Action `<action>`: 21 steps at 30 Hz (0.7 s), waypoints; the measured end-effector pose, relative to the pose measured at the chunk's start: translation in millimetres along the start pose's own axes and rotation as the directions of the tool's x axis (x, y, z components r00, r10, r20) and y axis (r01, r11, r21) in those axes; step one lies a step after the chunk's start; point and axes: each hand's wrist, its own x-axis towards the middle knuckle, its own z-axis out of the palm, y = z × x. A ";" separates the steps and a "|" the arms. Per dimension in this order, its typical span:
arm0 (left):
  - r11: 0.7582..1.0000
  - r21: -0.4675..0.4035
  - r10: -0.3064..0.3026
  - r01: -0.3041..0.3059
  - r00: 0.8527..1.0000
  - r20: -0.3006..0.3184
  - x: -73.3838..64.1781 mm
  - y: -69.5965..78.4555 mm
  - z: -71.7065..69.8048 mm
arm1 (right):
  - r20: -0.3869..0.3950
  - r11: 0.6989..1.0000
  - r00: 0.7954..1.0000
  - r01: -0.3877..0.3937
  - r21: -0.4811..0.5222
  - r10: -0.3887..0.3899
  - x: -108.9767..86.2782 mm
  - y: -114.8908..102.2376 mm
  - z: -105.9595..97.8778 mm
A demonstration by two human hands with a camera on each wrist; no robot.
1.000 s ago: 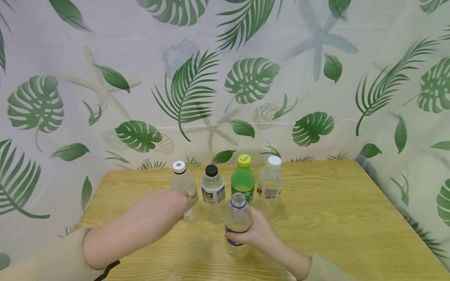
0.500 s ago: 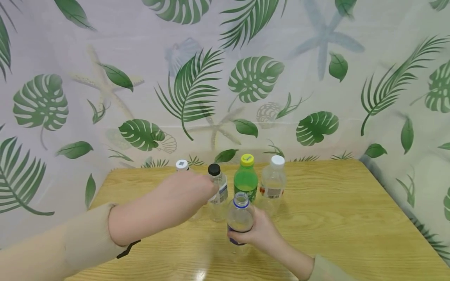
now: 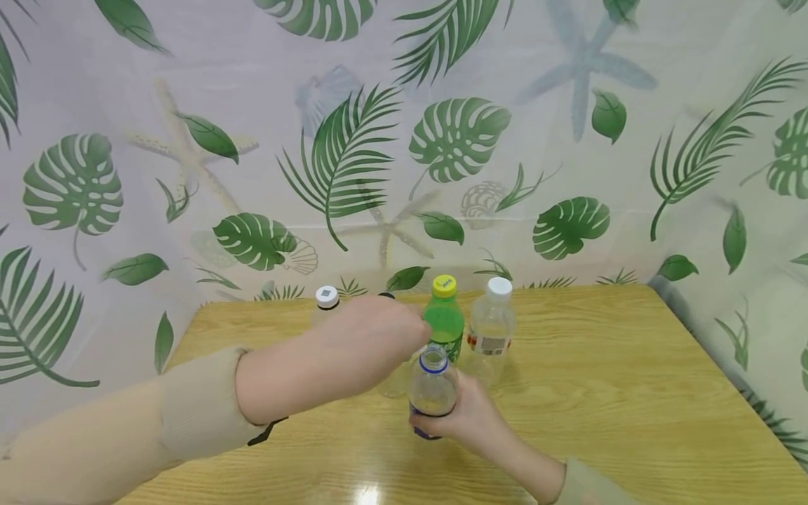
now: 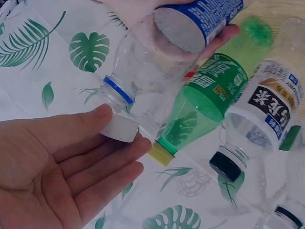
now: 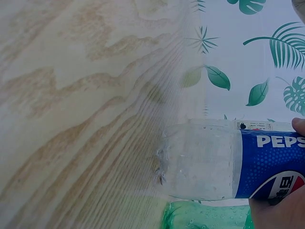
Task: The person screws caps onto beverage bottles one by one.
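Note:
My right hand [image 3: 470, 414] grips a clear plastic bottle [image 3: 433, 389] around its middle. It has a blue PEPSI label [image 5: 271, 160], a blue ring at the neck and an uncapped mouth. Between thumb and fingers, my left hand [image 4: 81, 164] pinches a white bottle cap [image 4: 120, 128], close to that mouth in the left wrist view. The head view shows only the back of the left hand, so the cap is hidden there. Just behind the uncapped bottle stands a green bottle [image 3: 444, 315] with a yellow cap.
Right of the green bottle is a clear white-capped bottle [image 3: 492, 322]. My left hand partly covers another white-capped bottle [image 3: 327, 298] and a black-capped bottle [image 4: 264, 105]. All stand on a wooden table [image 3: 600, 393], with a leaf-print cloth [image 3: 454, 140] behind.
My left hand has moved rightward, from beside the left white-capped bottle, past the black-capped one, to near the uncapped bottle's mouth. The right hand keeps its hold on the bottle, nearly still.

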 end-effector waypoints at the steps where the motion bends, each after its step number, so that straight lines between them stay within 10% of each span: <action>1: 1.000 0.004 0.010 -0.010 1.000 -0.006 1.5 0.8 0.1 | 0.001 1.000 1.000 -0.005 0.001 0.005 0.0 -0.1 -0.3; 21: 0.997 0.058 0.048 -0.047 0.999 -0.008 15.3 15.0 4.3 | 0.026 0.999 0.999 0.027 -0.036 -0.026 -0.5 -0.6 -1.0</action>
